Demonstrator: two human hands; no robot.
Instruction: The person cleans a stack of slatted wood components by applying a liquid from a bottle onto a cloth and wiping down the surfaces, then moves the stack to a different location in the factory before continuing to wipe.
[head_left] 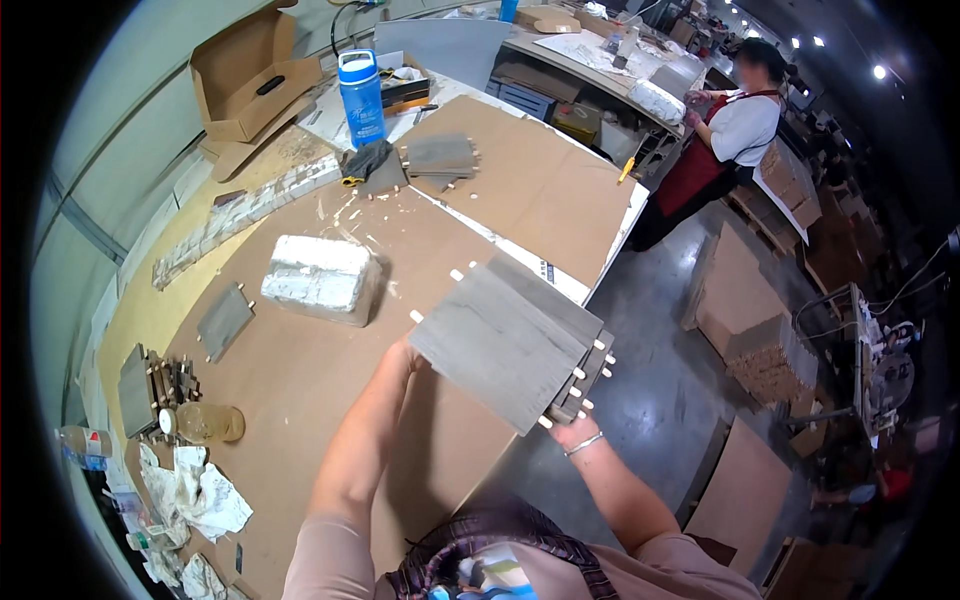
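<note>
A stack of grey wooden panels (500, 345) with pale dowels sticking out of their ends is held up over the near right edge of the table. My left hand (404, 356) is closed on its left side, the fingers mostly hidden beneath the panels. At the lower right corner my right hand (574, 432) grips the stack from below, its fingers also largely covered. The panels are slightly fanned out, the top one lying nearly flat. Beyond my left hand, a white, plastic-wrapped block (320, 275) rests on the brown-covered table (290, 400).
More grey panels (440, 158) lie at the back beside a dark glove (368, 160) and a blue bottle (362, 100). At left are a single panel (226, 322), a yellowish glue bottle (210, 423) and white rags (205, 495). A co-worker (715, 140) stands at another bench.
</note>
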